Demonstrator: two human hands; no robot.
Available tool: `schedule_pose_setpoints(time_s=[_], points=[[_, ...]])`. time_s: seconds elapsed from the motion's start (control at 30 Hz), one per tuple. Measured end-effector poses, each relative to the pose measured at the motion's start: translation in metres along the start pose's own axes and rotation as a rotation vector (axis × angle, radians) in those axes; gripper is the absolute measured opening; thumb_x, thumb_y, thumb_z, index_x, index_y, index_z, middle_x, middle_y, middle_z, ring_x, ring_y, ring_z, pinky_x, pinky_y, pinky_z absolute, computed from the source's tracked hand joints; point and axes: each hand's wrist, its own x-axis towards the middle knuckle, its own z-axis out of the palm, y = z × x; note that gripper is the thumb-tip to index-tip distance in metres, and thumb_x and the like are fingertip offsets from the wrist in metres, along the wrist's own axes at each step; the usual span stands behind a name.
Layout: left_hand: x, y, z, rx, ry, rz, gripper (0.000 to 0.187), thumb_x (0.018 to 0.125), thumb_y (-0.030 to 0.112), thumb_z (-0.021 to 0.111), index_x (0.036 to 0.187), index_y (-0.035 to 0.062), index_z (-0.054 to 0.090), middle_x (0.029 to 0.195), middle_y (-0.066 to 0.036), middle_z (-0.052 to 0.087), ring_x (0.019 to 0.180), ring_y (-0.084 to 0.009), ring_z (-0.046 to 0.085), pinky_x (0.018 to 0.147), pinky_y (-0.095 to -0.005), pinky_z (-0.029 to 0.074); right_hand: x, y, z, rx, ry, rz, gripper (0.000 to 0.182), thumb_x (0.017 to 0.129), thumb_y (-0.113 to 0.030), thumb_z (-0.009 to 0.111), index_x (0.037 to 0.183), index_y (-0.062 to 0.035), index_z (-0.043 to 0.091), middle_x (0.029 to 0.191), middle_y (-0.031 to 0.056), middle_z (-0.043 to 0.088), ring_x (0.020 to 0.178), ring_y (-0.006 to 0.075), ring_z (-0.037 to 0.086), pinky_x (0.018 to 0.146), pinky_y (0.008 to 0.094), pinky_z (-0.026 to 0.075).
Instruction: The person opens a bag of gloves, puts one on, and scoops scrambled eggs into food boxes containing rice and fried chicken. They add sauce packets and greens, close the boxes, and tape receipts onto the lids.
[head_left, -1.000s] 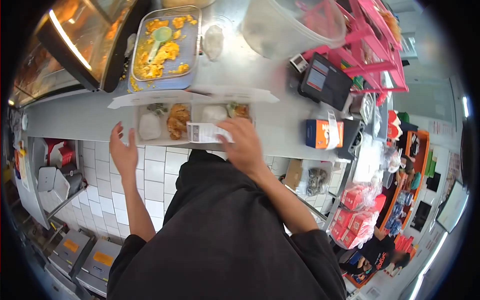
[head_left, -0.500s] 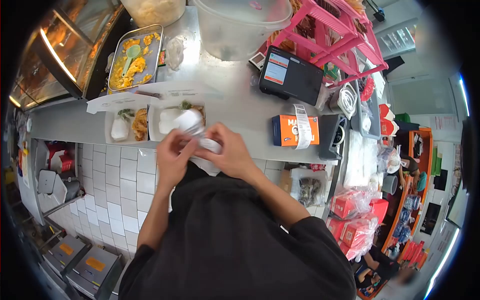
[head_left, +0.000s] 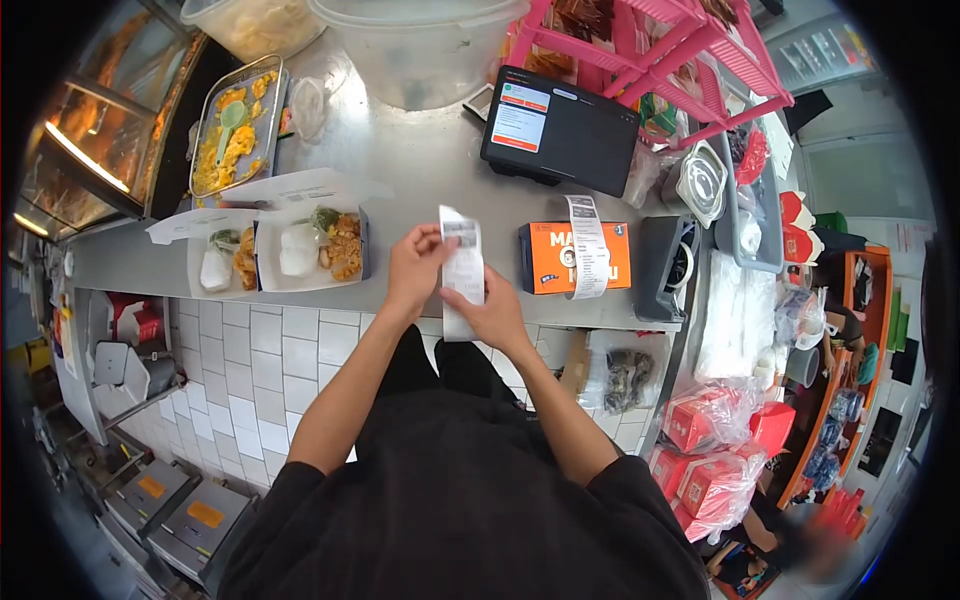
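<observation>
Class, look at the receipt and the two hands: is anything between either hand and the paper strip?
Nothing visible is. The left hand pinches the receipt near its top edge and the right hand grips its lower part, so both touch it directly. The strip is held above the counter edge, apart from the open meal boxes.

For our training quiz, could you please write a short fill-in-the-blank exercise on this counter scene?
1. Both hands hold a paper ____ above the counter.
2. The green spoon lies in a metal ____.
3. The box beside the tablet is ____ in colour.
4. The left hand grips the slip's ____ half.

Missing: receipt; tray; orange; upper
</observation>
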Motion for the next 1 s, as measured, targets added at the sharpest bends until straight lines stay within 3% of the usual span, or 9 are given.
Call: schedule_pose_setpoints(time_s=[0.13, 0.2, 0.23, 0.27, 0.33, 0.47, 0.67, 0.77, 1.0], points=[[0.050, -0.004, 0.009, -0.457, 0.187, -0.076, 0.025, 0.093, 0.002, 0.061, 0.115, -0.0017, 0.049, 0.100, -0.013, 0.069, 0.087, -0.0143, 0.065, 0.077, -0.0267, 0.052, -0.020, 0.035, -0.016, 0.260, -0.051, 0.266, 0.035, 0.089, -0.022, 0.074, 0.111, 0.0035, 0.064, 0.091, 0.0075, 0.073, 0.075, 0.0094, 0.066, 0.067, 0.0266, 0.052], [0.062, -0.013, 0.017, -0.125, 0.340, 0.074, 0.030, 0.093, 0.004, 0.060, 0.119, -0.0021, 0.046, 0.104, -0.018, 0.067, 0.086, -0.0208, 0.066, 0.078, -0.0308, 0.053, -0.018, 0.054, -0.006, 0.217, 0.034, 0.204, 0.034, 0.090, -0.028, 0.072, 0.103, 0.0033, 0.069, 0.083, 0.0112, 0.074, 0.070, 0.0161, 0.068, 0.066, 0.0311, 0.052], [0.050, 0.005, 0.022, 0.361, 0.424, 0.092, 0.040, 0.089, 0.009, 0.066, 0.122, -0.0022, 0.047, 0.114, -0.024, 0.062, 0.103, -0.0291, 0.063, 0.086, -0.0387, 0.050, -0.012, 0.061, -0.003, -0.043, 0.034, 0.224, 0.035, 0.090, -0.031, 0.071, 0.097, 0.0027, 0.070, 0.080, 0.0145, 0.073, 0.069, 0.0217, 0.069, 0.066, 0.0344, 0.052], [0.032, -0.001, 0.022, 0.365, 0.429, 0.088, 0.040, 0.089, 0.009, 0.066, 0.122, -0.0022, 0.047, 0.114, -0.024, 0.062, 0.103, -0.0291, 0.063, 0.086, -0.0387, 0.050, -0.007, 0.064, 0.001, -0.301, 0.035, 0.239, 0.037, 0.090, -0.035, 0.070, 0.090, 0.0022, 0.072, 0.077, 0.0178, 0.072, 0.068, 0.0272, 0.070, 0.066, 0.0376, 0.052], [-0.005, -0.018, 0.021, 1.248, 0.236, 0.811, 0.055, 0.084, 0.018, 0.070, 0.132, 0.0052, 0.046, 0.133, -0.019, 0.055, 0.124, -0.0327, 0.053, 0.100, -0.0454, 0.041, -0.002, 0.057, 0.006, -0.253, 0.065, 0.312, 0.042, 0.088, -0.040, 0.067, 0.080, 0.0011, 0.073, 0.071, 0.0218, 0.068, 0.070, 0.0362, 0.069, 0.067, 0.0429, 0.052], [-0.022, -0.038, 0.001, 1.135, 0.090, 0.465, 0.060, 0.081, 0.021, 0.071, 0.134, 0.0050, 0.050, 0.149, -0.013, 0.043, 0.139, -0.0263, 0.039, 0.103, -0.0499, 0.033, -0.019, 0.029, -0.010, -0.480, -0.108, 0.330, 0.035, 0.088, -0.032, 0.068, 0.089, 0.0026, 0.072, 0.069, 0.0180, 0.069, 0.061, 0.0335, 0.068, 0.063, 0.0451, 0.052], [0.002, -0.019, -0.016, 1.290, 0.092, 0.451, 0.051, 0.086, 0.014, 0.065, 0.134, 0.0077, 0.050, 0.152, -0.010, 0.042, 0.142, -0.0197, 0.037, 0.104, -0.0471, 0.034, 0.021, 0.013, 0.003, -0.697, 0.047, -0.479, 0.039, 0.081, -0.014, 0.070, 0.120, -0.0103, 0.062, 0.130, 0.0082, 0.057, 0.118, 0.0309, 0.051, 0.096, 0.0412, 0.042], [-0.048, 0.005, -0.026, 1.182, 0.063, 0.698, 0.048, 0.084, 0.004, 0.064, 0.131, 0.0075, 0.054, 0.135, -0.010, 0.058, 0.128, -0.0242, 0.053, 0.101, -0.0399, 0.038, 0.041, 0.030, 0.019, -0.825, 0.021, -0.453, 0.045, 0.081, -0.016, 0.072, 0.124, -0.0163, 0.060, 0.136, 0.0063, 0.053, 0.124, 0.0315, 0.046, 0.102, 0.0464, 0.035], [-0.154, 0.026, -0.190, 0.978, 0.905, 0.286, 0.021, 0.092, 0.008, 0.061, 0.114, 0.0069, 0.063, 0.108, -0.006, 0.069, 0.098, -0.0208, 0.062, 0.081, -0.0345, 0.047, 0.049, 0.002, 0.044, -0.673, 0.015, -0.481, 0.050, 0.081, -0.020, 0.074, 0.128, -0.0159, 0.059, 0.138, 0.0066, 0.052, 0.126, 0.0307, 0.044, 0.104, 0.0464, 0.032]])
